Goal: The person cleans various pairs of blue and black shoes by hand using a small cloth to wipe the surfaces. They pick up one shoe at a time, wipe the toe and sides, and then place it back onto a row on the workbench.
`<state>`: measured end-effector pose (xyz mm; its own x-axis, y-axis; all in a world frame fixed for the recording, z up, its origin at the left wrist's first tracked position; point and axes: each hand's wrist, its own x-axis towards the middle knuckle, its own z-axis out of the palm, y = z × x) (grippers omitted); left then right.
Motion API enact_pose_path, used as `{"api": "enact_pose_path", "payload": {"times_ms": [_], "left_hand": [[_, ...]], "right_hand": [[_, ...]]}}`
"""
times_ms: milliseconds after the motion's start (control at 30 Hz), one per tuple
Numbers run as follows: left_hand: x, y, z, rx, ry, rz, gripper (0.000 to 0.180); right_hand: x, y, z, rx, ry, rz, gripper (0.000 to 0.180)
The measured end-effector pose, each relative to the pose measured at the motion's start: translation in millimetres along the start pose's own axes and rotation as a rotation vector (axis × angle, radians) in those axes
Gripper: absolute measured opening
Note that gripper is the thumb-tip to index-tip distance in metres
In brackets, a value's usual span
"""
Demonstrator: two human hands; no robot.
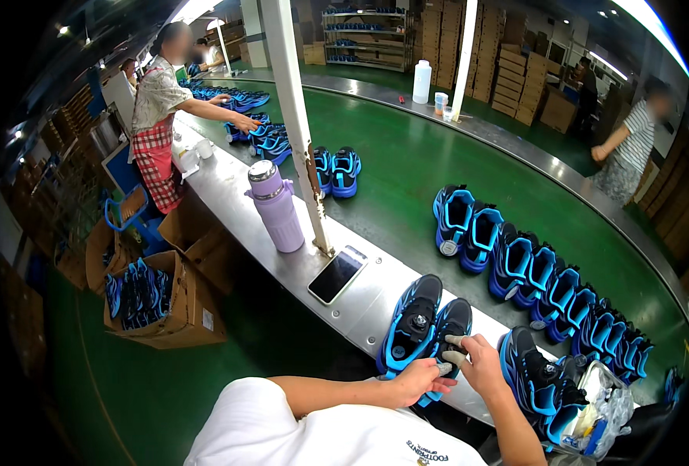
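On the counter (360, 317), a black-and-blue shoe (406, 334) stood left of a second shoe (457, 317), its heel end grasped by the left hand (416, 382); the right hand's (482, 365) slightly parted fingers touched its top, whether pinching I couldn't tell. Work seemed partway: that pair was in hand, another pair (527, 369) sat untouched rightward, and whether the row of shoes (519, 264) beyond was finished was unclear.

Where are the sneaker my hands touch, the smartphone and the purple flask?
Sneaker (457, 315): head view, black toe.
Smartphone (338, 275): head view, dark screen.
Purple flask (279, 217): head view, body side.
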<state>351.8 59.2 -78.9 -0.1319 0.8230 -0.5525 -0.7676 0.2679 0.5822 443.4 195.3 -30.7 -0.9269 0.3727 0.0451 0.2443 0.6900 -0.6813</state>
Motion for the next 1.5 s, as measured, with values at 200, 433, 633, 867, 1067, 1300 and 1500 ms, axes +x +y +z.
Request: {"api": "enact_pose_path", "payload": {"times_ms": [200, 433, 633, 867, 1067, 1300, 1500], "left_hand": [[-3.8, 0.1, 2.6, -0.010, 0.033, -0.006, 0.026], [-1.3, -3.5, 1.9, 0.003, 0.015, 0.003, 0.024], [-2.0, -6.8, 8.8, 0.023, 0.049, 0.009, 0.021], [-10.5, -7.0, 4.6, 0.029, 0.006, 0.046, 0.024], [1.7, -0.9, 16.4, 0.113, -0.038, -0.002, 0.022], [-19.5, 18.2, -35.0, 0.099, -0.001, 0.129, 0.020], [-0.5, 10.0, -38.4, 0.065, -0.039, 0.171, 0.013]], "right_hand": [[5.8, 5.9, -18.6, 0.114, -0.145, -0.148, 0.034], [-3.7, 3.3, 3.4, -0.056, 0.126, -0.086, 0.039], [-3.1, 8.5, -21.6, 0.087, -0.117, -0.113, 0.042], [-13.1, -7.7, 1.8, 0.092, 0.114, -0.062, 0.034], [-15.8, -8.6, -76.5, 0.188, 0.307, -0.050, 0.034], [5.4, -96.5, -127.1, 0.126, 0.511, -0.518, 0.041], [-82.3, -161.3, -196.3, 0.556, 0.992, -0.814, 0.046]]}}
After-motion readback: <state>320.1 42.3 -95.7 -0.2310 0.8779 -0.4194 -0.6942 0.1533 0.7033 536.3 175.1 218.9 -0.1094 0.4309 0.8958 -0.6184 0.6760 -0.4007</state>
